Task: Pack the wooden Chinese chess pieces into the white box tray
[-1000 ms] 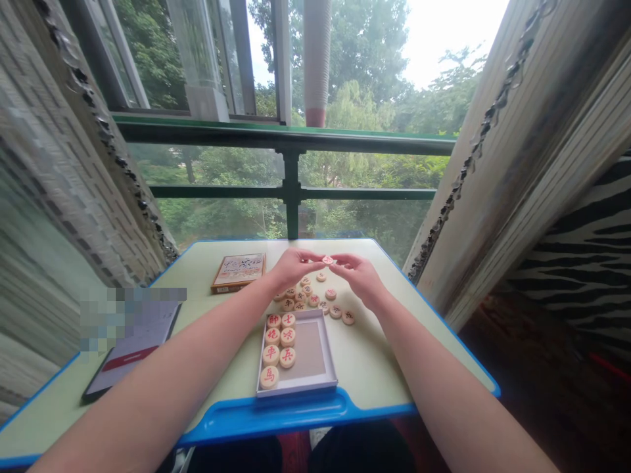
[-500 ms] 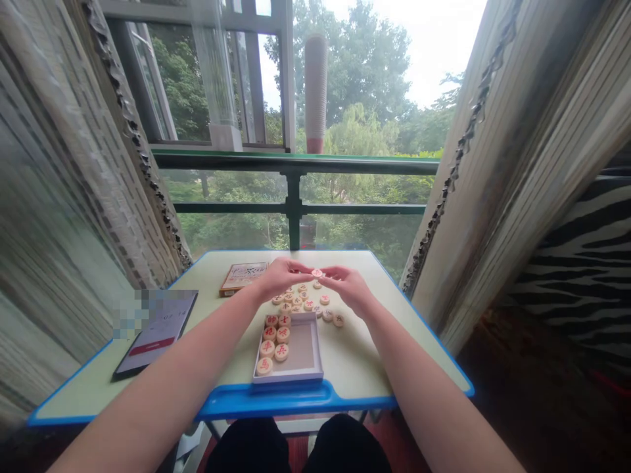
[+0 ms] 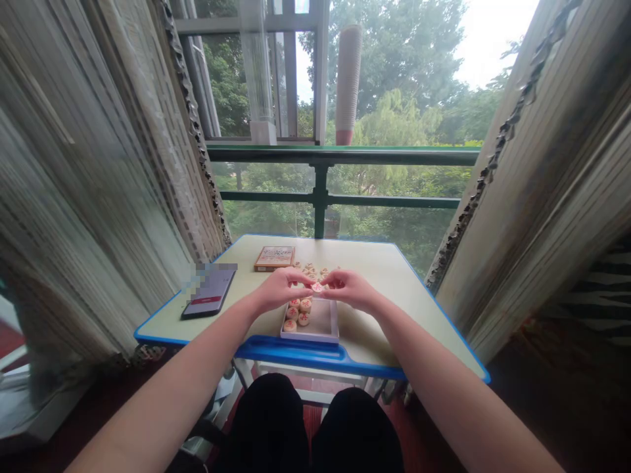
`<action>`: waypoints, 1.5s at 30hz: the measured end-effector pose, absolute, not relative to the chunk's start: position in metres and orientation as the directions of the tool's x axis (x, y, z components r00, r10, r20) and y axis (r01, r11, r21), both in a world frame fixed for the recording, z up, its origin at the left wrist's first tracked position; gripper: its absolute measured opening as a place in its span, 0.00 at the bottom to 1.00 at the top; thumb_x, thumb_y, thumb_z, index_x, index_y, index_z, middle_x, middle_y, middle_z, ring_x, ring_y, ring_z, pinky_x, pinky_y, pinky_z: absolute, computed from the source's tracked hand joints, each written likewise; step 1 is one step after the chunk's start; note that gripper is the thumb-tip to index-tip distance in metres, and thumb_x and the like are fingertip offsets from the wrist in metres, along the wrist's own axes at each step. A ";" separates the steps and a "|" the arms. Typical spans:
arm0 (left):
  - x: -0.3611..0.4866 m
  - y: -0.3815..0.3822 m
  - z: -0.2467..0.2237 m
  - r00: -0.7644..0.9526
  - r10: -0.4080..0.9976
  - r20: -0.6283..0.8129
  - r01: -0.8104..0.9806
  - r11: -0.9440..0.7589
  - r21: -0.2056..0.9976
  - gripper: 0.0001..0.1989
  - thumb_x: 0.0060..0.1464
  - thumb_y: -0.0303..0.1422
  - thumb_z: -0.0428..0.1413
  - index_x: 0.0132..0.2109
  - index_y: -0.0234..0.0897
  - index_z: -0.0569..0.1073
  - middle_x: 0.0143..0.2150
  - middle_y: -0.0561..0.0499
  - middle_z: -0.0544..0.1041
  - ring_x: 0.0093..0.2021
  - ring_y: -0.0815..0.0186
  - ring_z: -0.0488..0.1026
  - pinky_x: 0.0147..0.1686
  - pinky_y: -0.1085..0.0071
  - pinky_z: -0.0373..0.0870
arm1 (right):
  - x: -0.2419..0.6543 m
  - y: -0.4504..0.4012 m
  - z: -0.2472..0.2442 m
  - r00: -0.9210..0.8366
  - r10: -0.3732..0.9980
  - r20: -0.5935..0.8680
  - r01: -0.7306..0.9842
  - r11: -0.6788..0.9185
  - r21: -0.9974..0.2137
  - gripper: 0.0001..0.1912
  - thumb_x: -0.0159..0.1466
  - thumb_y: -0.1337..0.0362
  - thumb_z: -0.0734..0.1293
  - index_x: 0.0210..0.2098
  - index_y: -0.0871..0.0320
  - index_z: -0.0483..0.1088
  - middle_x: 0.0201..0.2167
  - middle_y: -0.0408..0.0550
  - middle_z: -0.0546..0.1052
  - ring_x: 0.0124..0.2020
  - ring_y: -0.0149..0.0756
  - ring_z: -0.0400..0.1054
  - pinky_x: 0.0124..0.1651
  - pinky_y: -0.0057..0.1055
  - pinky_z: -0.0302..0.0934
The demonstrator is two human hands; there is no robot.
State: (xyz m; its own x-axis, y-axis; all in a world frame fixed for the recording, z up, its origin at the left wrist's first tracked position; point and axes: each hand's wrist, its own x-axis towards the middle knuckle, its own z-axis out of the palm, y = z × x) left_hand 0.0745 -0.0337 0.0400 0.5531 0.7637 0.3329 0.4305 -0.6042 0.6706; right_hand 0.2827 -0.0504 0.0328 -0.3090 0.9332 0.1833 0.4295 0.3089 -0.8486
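A round wooden piece with a red character [image 3: 317, 287] is pinched between the fingertips of my left hand [image 3: 280, 289] and my right hand [image 3: 351, 289]. Both hands hold it over the far part of a shallow white box [image 3: 338, 326]. Several red-marked pieces [image 3: 303, 319] lie in the left part of that box; its right part shows a bare bottom. Beyond my hands, several loose pieces [image 3: 309, 268] are scattered on the table, partly hidden by my fingers.
A lidded box with printed writing [image 3: 275, 258] lies at the back left of the table [image 3: 394, 309]. Further left is a phone or tablet [image 3: 210, 293]. The table's raised blue front edge [image 3: 296, 351] runs before my knees.
The view has turned left, shifting the scene rightward. My hands, still on the piece, have come nearer, from above the loose pieces to above the white box.
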 end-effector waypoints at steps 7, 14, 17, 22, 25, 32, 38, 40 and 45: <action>0.057 -0.050 0.018 0.494 0.770 0.404 0.389 -0.611 0.689 0.13 0.46 0.39 0.58 0.37 0.36 0.79 0.34 0.47 0.76 0.33 0.66 0.68 0.31 0.72 0.63 | 0.268 -0.062 0.029 -0.406 0.881 0.242 0.456 0.425 -0.782 0.15 0.48 0.57 0.71 0.31 0.60 0.74 0.19 0.39 0.64 0.23 0.27 0.55 0.26 0.26 0.51; 0.047 -0.060 0.004 0.435 0.782 0.447 0.445 -0.618 0.648 0.11 0.45 0.36 0.59 0.36 0.37 0.79 0.36 0.47 0.76 0.40 0.63 0.68 0.35 0.70 0.64 | 0.260 -0.071 0.027 -0.426 0.842 0.332 0.525 0.529 -0.667 0.11 0.49 0.59 0.71 0.29 0.60 0.74 0.22 0.42 0.68 0.25 0.28 0.60 0.29 0.26 0.54; 0.045 -0.064 0.004 0.429 0.763 0.483 0.453 -0.645 0.616 0.10 0.46 0.36 0.58 0.36 0.38 0.79 0.35 0.48 0.76 0.40 0.62 0.68 0.39 0.68 0.65 | 0.258 -0.073 0.027 -0.440 0.841 0.316 0.548 0.530 -0.647 0.11 0.49 0.59 0.71 0.29 0.60 0.74 0.23 0.42 0.69 0.26 0.28 0.61 0.29 0.26 0.55; 0.044 -0.065 0.003 0.464 0.726 0.507 0.441 -0.686 0.579 0.08 0.47 0.34 0.57 0.34 0.39 0.79 0.34 0.48 0.74 0.40 0.62 0.67 0.45 0.66 0.64 | 0.257 -0.074 0.025 -0.468 0.837 0.285 0.588 0.536 -0.606 0.10 0.49 0.59 0.72 0.27 0.59 0.73 0.23 0.43 0.70 0.28 0.30 0.62 0.31 0.26 0.54; 0.043 -0.065 0.002 0.491 0.712 0.502 0.430 -0.699 0.571 0.08 0.48 0.33 0.56 0.34 0.39 0.80 0.34 0.48 0.74 0.41 0.62 0.67 0.45 0.65 0.64 | 0.257 -0.073 0.023 -0.488 0.833 0.260 0.617 0.540 -0.573 0.12 0.49 0.56 0.71 0.27 0.59 0.74 0.23 0.42 0.69 0.28 0.30 0.61 0.31 0.27 0.53; 0.043 -0.066 0.002 0.534 0.693 0.484 0.441 -0.717 0.540 0.08 0.48 0.33 0.56 0.33 0.40 0.80 0.34 0.47 0.74 0.40 0.62 0.66 0.46 0.63 0.63 | 0.257 -0.072 0.020 -0.522 0.813 0.260 0.651 0.576 -0.494 0.13 0.50 0.55 0.71 0.28 0.58 0.74 0.20 0.41 0.65 0.26 0.29 0.56 0.28 0.26 0.48; 0.043 -0.066 0.002 0.537 0.674 0.507 0.436 -0.737 0.517 0.08 0.48 0.33 0.57 0.34 0.39 0.80 0.35 0.47 0.74 0.40 0.62 0.66 0.45 0.64 0.63 | 0.256 -0.072 0.019 -0.538 0.797 0.277 0.656 0.601 -0.456 0.12 0.51 0.56 0.71 0.30 0.58 0.74 0.20 0.41 0.65 0.26 0.29 0.56 0.29 0.25 0.47; 0.044 -0.066 0.003 0.553 0.668 0.498 0.437 -0.742 0.509 0.08 0.49 0.33 0.57 0.34 0.40 0.80 0.34 0.47 0.74 0.40 0.62 0.66 0.45 0.64 0.63 | 0.255 -0.072 0.019 -0.537 0.795 0.282 0.657 0.604 -0.452 0.12 0.50 0.56 0.71 0.30 0.57 0.74 0.20 0.41 0.64 0.26 0.29 0.56 0.29 0.25 0.48; 0.047 -0.068 0.006 0.574 0.680 0.456 0.451 -0.728 0.517 0.08 0.49 0.34 0.56 0.32 0.40 0.80 0.34 0.48 0.75 0.40 0.61 0.66 0.46 0.64 0.62 | 0.256 -0.070 0.017 -0.538 0.793 0.285 0.655 0.606 -0.451 0.12 0.50 0.56 0.71 0.30 0.57 0.73 0.20 0.40 0.64 0.27 0.30 0.56 0.29 0.25 0.47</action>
